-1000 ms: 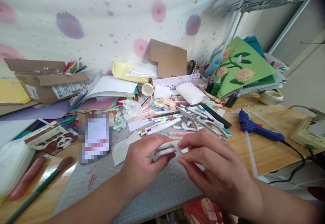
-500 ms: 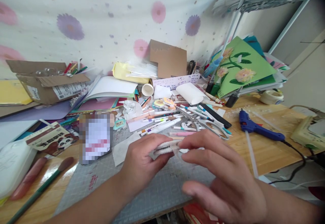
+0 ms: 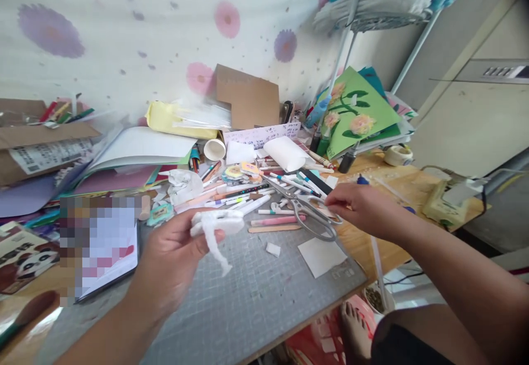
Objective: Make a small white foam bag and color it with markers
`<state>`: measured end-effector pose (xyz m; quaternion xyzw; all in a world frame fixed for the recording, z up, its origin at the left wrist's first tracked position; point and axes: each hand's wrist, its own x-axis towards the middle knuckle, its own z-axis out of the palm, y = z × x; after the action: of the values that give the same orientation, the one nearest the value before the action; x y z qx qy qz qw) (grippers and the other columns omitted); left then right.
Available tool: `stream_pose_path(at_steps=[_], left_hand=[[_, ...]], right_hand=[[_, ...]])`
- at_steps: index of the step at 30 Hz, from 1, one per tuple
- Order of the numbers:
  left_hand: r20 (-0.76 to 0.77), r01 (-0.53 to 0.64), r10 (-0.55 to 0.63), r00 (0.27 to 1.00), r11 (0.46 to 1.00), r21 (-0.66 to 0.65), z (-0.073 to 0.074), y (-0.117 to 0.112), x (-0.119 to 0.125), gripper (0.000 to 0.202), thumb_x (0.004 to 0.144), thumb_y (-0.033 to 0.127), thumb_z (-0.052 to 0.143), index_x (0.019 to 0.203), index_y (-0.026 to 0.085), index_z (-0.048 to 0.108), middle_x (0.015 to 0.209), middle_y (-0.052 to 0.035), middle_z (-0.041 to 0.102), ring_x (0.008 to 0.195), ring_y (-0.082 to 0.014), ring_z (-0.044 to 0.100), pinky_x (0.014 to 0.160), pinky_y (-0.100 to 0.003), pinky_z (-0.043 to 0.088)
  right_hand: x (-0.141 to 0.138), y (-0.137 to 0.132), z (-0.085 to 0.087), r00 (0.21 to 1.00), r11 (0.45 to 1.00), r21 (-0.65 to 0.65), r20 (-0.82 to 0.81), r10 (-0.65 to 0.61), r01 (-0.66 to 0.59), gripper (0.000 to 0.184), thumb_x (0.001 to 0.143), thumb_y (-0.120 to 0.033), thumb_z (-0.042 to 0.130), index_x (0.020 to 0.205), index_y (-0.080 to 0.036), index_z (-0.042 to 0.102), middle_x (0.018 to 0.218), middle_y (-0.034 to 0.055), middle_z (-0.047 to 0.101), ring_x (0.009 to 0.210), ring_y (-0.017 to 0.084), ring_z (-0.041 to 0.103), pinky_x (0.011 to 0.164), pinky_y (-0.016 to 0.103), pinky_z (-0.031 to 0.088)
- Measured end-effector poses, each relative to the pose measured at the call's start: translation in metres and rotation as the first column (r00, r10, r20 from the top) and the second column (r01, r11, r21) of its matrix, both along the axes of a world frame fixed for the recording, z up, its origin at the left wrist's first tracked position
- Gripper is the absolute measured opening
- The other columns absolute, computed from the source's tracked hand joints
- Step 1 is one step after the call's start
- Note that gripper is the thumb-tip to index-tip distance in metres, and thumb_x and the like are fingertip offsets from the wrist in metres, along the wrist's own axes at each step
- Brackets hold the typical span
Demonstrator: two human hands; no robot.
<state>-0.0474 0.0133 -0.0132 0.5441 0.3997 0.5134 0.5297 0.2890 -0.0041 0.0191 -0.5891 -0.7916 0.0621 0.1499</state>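
My left hand [image 3: 173, 249] is closed around a small folded white pad [image 3: 227, 223], pinched between thumb and fingers. A thin, fuzzy white strip [image 3: 212, 243] hangs over its front, its loose end dangling above the grey cutting mat [image 3: 194, 315]. Off to the right, my right hand [image 3: 355, 205] has its fingers curled at the handle of the metal scissors [image 3: 301, 205], which lie on the pens with blades pointing up and left; the fingertips are partly hidden. Near the scissors are a pink pen [image 3: 276, 220], a wooden stick [image 3: 275, 229] and a white paper square [image 3: 322, 257].
Pens, stickers and paper crowd the back of the table. A blue glue gun [image 3: 363, 180] is mostly hidden behind my right forearm. At left are a cardboard box [image 3: 33, 150] and a blurred-out upright object [image 3: 107, 249]. A small white scrap [image 3: 273, 249] lies on the mat.
My right hand has left the white pad and moved right to the scissors. The left hand has shifted left, still holding the pad, and the strip now hangs free. The view has turned right.
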Motion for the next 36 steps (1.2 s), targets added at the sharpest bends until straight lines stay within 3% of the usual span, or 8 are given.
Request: stream_pose_path(at_steps=[6, 9, 19, 30, 31, 33, 35, 36], left_hand=[[0.012, -0.019, 0.019, 1.000, 1.000, -0.010, 0.003, 0.001, 0.004, 0.022, 0.066, 0.027, 0.081, 0.087, 0.026, 0.074, 0.093, -0.0008, 0.071, 0.092, -0.0210, 0.064, 0.077, -0.027, 0.053], [-0.100, 0.038, -0.040, 0.994, 0.999, -0.017, -0.002, 0.001, 0.002, 0.024, 0.068, 0.028, 0.079, 0.091, 0.027, 0.074, 0.096, -0.0017, 0.072, 0.097, -0.0232, 0.063, 0.075, -0.028, 0.053], [-0.344, 0.173, -0.109, 0.933, 0.971, 0.162, 0.015, -0.011, 0.010, 0.018, 0.073, 0.019, 0.073, 0.091, 0.024, 0.075, 0.093, -0.0047, 0.075, 0.085, -0.0221, 0.068, 0.076, -0.033, 0.054], [-0.321, 0.311, -0.228, 0.919, 0.921, 0.234, 0.021, -0.018, 0.007, 0.022, 0.078, 0.015, 0.068, 0.099, 0.022, 0.070, 0.099, -0.0011, 0.074, 0.089, -0.0146, 0.066, 0.078, -0.021, 0.051], [-0.326, 0.328, -0.245, 0.913, 0.917, 0.227, 0.021, -0.019, 0.007, 0.021, 0.079, 0.016, 0.068, 0.099, 0.021, 0.070, 0.098, -0.0014, 0.074, 0.087, -0.0142, 0.066, 0.076, -0.021, 0.050], [-0.341, 0.344, -0.263, 0.903, 0.916, 0.204, 0.021, -0.020, 0.007, 0.020, 0.079, 0.019, 0.067, 0.099, 0.020, 0.069, 0.095, -0.0019, 0.073, 0.080, -0.0136, 0.066, 0.070, -0.020, 0.050], [-0.363, 0.353, -0.271, 0.891, 0.919, 0.179, 0.021, -0.021, 0.008, 0.020, 0.079, 0.022, 0.068, 0.098, 0.018, 0.069, 0.091, -0.0028, 0.073, 0.078, -0.0144, 0.066, 0.068, -0.021, 0.050], [-0.379, 0.356, -0.274, 0.884, 0.920, 0.166, 0.020, -0.021, 0.009, 0.020, 0.078, 0.023, 0.068, 0.098, 0.017, 0.069, 0.090, -0.0033, 0.073, 0.078, -0.0152, 0.066, 0.068, -0.021, 0.050]], right_hand=[[-0.011, -0.008, -0.006, 0.993, 0.994, 0.022, -0.043, 0.106, -0.105, 0.018, 0.088, -0.022, 0.053, 0.088, -0.019, 0.071, 0.084, 0.0056, 0.068, 0.076, 0.016, 0.062, 0.068, 0.025, 0.046], [-0.044, -0.009, -0.021, 0.961, 0.974, 0.017, 0.171, 0.218, -0.224, 0.024, 0.091, -0.016, 0.049, 0.096, -0.021, 0.072, 0.097, 0.0078, 0.067, 0.088, 0.019, 0.061, 0.075, 0.028, 0.046], [-0.093, 0.000, -0.030, 0.940, 0.981, -0.058, 0.283, 0.193, -0.184, 0.024, 0.083, -0.007, 0.050, 0.098, -0.013, 0.069, 0.091, 0.0131, 0.069, 0.086, 0.025, 0.064, 0.071, 0.032, 0.047], [-0.083, 0.009, -0.010, 0.986, 0.995, -0.085, -0.164, 0.035, -0.049, 0.010, 0.080, -0.015, 0.051, 0.073, -0.017, 0.058, 0.066, 0.0029, 0.065, 0.060, 0.015, 0.061, 0.055, 0.025, 0.047], [-0.080, 0.005, -0.005, 0.940, 0.995, -0.071, -0.339, 0.041, -0.069, 0.009, 0.082, -0.018, 0.051, 0.075, -0.017, 0.056, 0.065, 0.0015, 0.064, 0.058, 0.014, 0.061, 0.055, 0.024, 0.048], [-0.078, -0.005, 0.005, 0.625, 0.989, -0.004, -0.776, 0.088, -0.145, 0.009, 0.082, -0.023, 0.058, 0.075, -0.018, 0.056, 0.065, 0.0004, 0.063, 0.056, 0.013, 0.060, 0.053, 0.025, 0.050], [-0.081, -0.018, 0.012, 0.300, 0.976, 0.069, -0.945, 0.131, -0.208, 0.008, 0.078, -0.022, 0.067, 0.077, -0.019, 0.059, 0.067, 0.0003, 0.064, 0.057, 0.014, 0.061, 0.052, 0.026, 0.051], [-0.085, -0.025, 0.016, 0.242, 0.969, 0.090, -0.959, 0.147, -0.229, 0.008, 0.078, -0.019, 0.068, 0.078, -0.020, 0.061, 0.069, 0.0004, 0.065, 0.059, 0.015, 0.062, 0.052, 0.026, 0.051]])
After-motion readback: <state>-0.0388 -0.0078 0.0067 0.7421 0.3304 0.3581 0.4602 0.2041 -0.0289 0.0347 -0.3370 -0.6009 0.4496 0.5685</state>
